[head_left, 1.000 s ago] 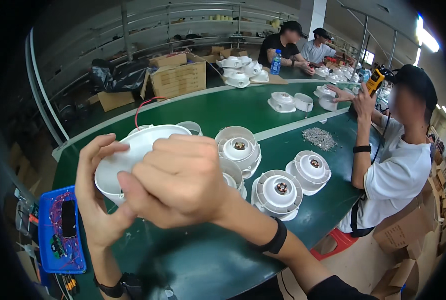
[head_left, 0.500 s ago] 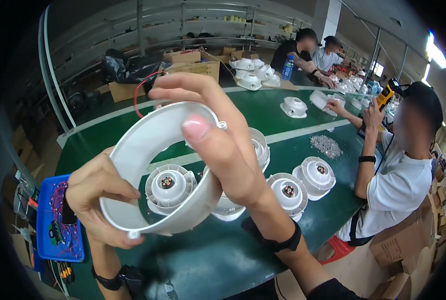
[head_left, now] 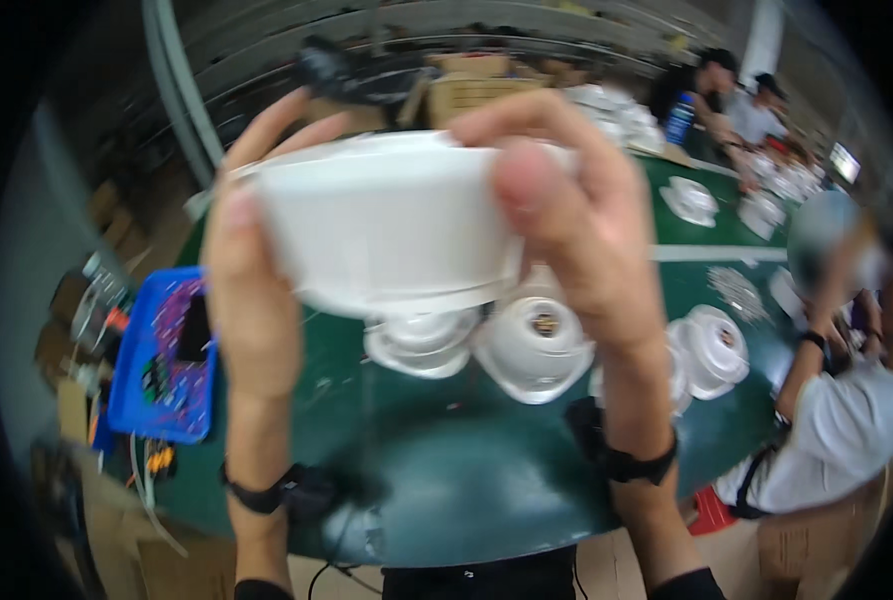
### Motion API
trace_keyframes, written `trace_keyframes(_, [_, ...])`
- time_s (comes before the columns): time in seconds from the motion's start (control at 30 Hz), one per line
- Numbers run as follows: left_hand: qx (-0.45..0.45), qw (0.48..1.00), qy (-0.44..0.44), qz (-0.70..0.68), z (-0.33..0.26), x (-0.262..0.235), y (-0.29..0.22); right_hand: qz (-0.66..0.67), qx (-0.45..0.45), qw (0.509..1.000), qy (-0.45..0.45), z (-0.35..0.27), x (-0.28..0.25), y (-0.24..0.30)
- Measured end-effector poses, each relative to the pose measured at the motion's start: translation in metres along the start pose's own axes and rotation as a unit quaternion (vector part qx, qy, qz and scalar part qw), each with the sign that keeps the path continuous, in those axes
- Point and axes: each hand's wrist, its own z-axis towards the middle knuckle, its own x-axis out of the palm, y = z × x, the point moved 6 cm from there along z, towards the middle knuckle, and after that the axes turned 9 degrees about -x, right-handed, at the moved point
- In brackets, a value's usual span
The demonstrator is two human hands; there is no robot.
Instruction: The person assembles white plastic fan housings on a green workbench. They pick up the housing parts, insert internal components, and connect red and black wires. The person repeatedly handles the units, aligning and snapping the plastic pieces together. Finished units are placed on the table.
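White lamp housing [head_left: 386, 225], raised close to the camera above green counter [head_left: 446, 470]; left hand [head_left: 251, 290] and right hand [head_left: 576, 220] clasp its opposite sides. Similar white housings [head_left: 531, 350] rest below.

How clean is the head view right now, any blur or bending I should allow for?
Head view: motion-blurred throughout; the white plastic bowl-shaped housing held close by the left hand and right hand is soft-edged. Fisheye bends the green table edge, with a dark rim around the picture. No strong glare.
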Motion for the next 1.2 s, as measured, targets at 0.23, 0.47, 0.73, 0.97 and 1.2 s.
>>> trace_keyframes(0.23, [0.039, 0.993, -0.011, 0.110, -0.005, -0.006, -0.020, -0.216, -0.098, 0.971, 0.035, 0.000, 0.026, 0.017])
trace_keyframes(0.47, [-0.008, 1.000, 0.005, 0.020, 0.002, -0.014, -0.012, -0.190, -0.066, 0.980, 0.000, -0.001, 0.014, 0.016])
trace_keyframes(0.73, [-0.132, 0.934, 0.213, -0.256, 0.007, -0.012, -0.001, 0.070, 0.020, 0.997, 0.027, -0.012, 0.023, -0.001])
trace_keyframes(0.97, [-0.200, 0.978, 0.056, -0.025, 0.002, -0.018, 0.004, -0.043, 0.024, 0.998, 0.027, -0.008, 0.018, -0.002])
trace_keyframes(1.2, [-0.099, 0.982, 0.072, 0.145, -0.004, -0.001, -0.015, -0.148, -0.034, 0.988, -0.007, -0.003, 0.015, 0.002])
